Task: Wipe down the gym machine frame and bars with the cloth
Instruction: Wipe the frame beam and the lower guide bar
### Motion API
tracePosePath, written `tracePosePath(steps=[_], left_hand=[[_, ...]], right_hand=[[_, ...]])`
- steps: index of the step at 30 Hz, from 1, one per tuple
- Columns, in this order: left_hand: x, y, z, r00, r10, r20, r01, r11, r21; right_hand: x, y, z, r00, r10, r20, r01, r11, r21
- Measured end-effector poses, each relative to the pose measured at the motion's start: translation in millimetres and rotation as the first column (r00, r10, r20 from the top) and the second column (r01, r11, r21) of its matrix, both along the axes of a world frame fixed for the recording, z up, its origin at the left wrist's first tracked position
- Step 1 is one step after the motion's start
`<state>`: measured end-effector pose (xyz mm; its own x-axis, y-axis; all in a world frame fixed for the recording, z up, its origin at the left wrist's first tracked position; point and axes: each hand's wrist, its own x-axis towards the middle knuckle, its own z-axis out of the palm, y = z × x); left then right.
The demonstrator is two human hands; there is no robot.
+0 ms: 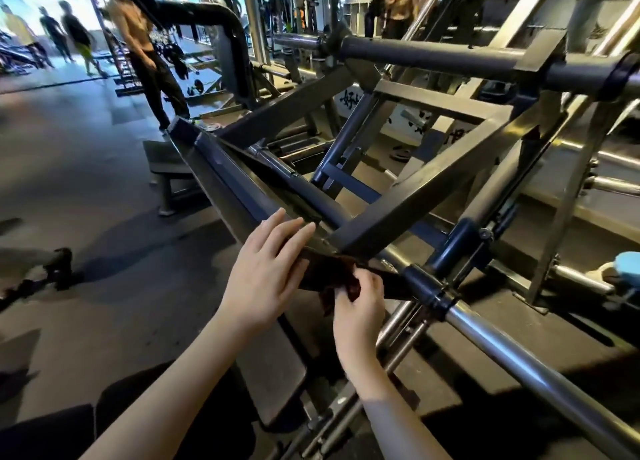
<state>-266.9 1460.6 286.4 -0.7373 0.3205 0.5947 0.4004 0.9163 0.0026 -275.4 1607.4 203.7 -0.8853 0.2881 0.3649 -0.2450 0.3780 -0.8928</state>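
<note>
Cloth (341, 272) lies on a corner joint of the frame (415, 196), centre foreground. Left hand (266, 272) on the sloping rail just left of it, right hand (360, 303) on the cloth's lower right edge. Bar (519, 355) runs off right. Floor (86, 182) left, standing person (145, 54) behind.

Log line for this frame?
left hand: flat on frame | right hand: pinches cloth | cloth: dark, at frame joint
</note>
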Motion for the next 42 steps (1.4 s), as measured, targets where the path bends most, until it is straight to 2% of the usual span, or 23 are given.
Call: tracePosePath(steps=[6,10,14,17,21,22,24,27,30,31,35,37,39,42], left_hand=[[-2,-2,-3,0.999,-0.041,-0.025,0.042,0.998,0.042],[-1,0,-3,0.999,-0.020,-0.037,0.023,0.997,0.076],[2,5,-2,0.999,0.003,-0.032,0.000,0.995,0.102],[4,8,0,0.999,0.040,-0.013,-0.038,0.993,0.115],[6,8,1,0.998,0.045,0.037,-0.049,0.992,0.120],[6,9,1,0.998,0.051,0.047,-0.056,0.991,0.120],[6,10,1,0.996,0.068,0.053,-0.075,0.989,0.126],[9,13,3,0.995,0.086,0.044,-0.091,0.987,0.132],[8,15,3,0.996,0.084,0.032,-0.088,0.988,0.129],[8,15,2,0.996,0.085,0.026,-0.087,0.988,0.129],[7,14,2,0.997,0.080,0.002,-0.079,0.988,0.130],[7,12,1,0.997,0.071,-0.001,-0.070,0.989,0.127],[6,11,1,0.998,0.063,-0.001,-0.062,0.990,0.125],[6,11,1,0.999,0.049,-0.005,-0.048,0.991,0.122]], right_hand=[[22,-26,17,0.987,0.048,-0.152,-0.068,0.990,-0.125],[5,-20,3,0.982,-0.037,-0.188,0.013,0.992,-0.129],[-10,-2,-14,0.997,-0.072,-0.031,0.065,0.981,-0.182],[-12,1,-1,0.993,-0.069,0.101,0.087,0.980,-0.182],[8,-17,25,0.986,0.031,-0.161,-0.037,0.999,-0.029],[8,-17,23,0.982,0.056,-0.183,-0.059,0.998,-0.009],[1,-8,12,0.989,0.032,-0.147,-0.035,0.999,-0.018],[-14,9,-5,0.999,-0.041,-0.003,0.041,0.993,-0.113],[-15,15,0,0.997,-0.023,0.067,0.031,0.993,-0.111],[-12,12,6,0.999,0.001,0.045,0.004,0.995,-0.099],[3,-12,19,0.977,0.048,-0.207,-0.058,0.998,-0.040],[-1,-11,6,0.973,0.023,-0.231,-0.034,0.999,-0.043],[-12,-2,-11,0.988,-0.064,-0.138,0.056,0.996,-0.062],[-19,4,-18,0.985,-0.141,0.098,0.156,0.973,-0.168]])
